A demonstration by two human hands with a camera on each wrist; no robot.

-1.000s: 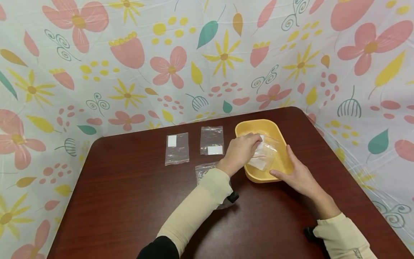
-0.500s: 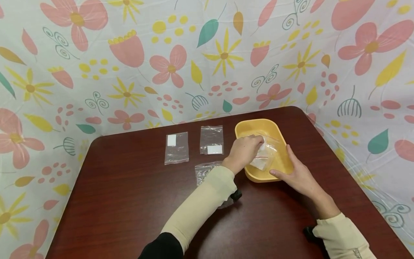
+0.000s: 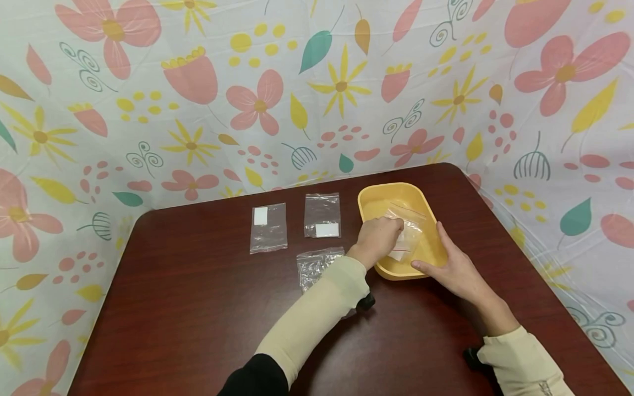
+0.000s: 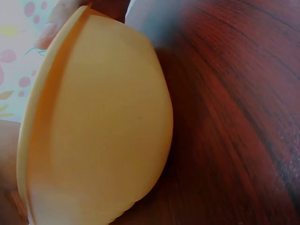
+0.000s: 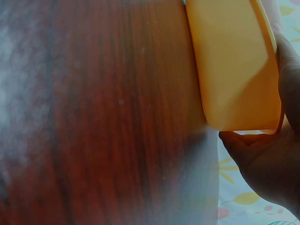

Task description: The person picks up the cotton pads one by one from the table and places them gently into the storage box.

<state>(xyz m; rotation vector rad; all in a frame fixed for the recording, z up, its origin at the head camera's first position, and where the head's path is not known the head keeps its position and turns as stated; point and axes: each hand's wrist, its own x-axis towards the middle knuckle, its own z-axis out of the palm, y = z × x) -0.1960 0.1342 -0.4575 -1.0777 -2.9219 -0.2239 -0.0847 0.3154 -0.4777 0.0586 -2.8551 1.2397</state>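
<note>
A yellow plastic box (image 3: 430, 250) stands near the right side of the table, with clear zip bags (image 3: 412, 234) lying in it. My left hand (image 3: 377, 241) reaches over the box's left rim, its fingers curled down on a zip bag; the fingertips are hidden. With thumb and fingers spread round the near right corner, my right hand (image 3: 458, 272) holds the box. In the right wrist view the thumb and fingers (image 5: 288, 77) lie against its rim. The left wrist view is mostly filled by the outer wall of the box (image 4: 108, 103).
Left of the box, two clear zip bags with white labels lie flat: one bag (image 3: 274, 236) further left, another bag (image 3: 322, 209) nearer. A third bag (image 3: 317, 264) is partly under the left forearm. A flowered curtain (image 3: 277, 55) hangs behind the brown table (image 3: 198, 308).
My left hand has shifted slightly right and lower into the box, and the white label by its fingers has gone out of sight. The right hand has stayed at the box's corner.
</note>
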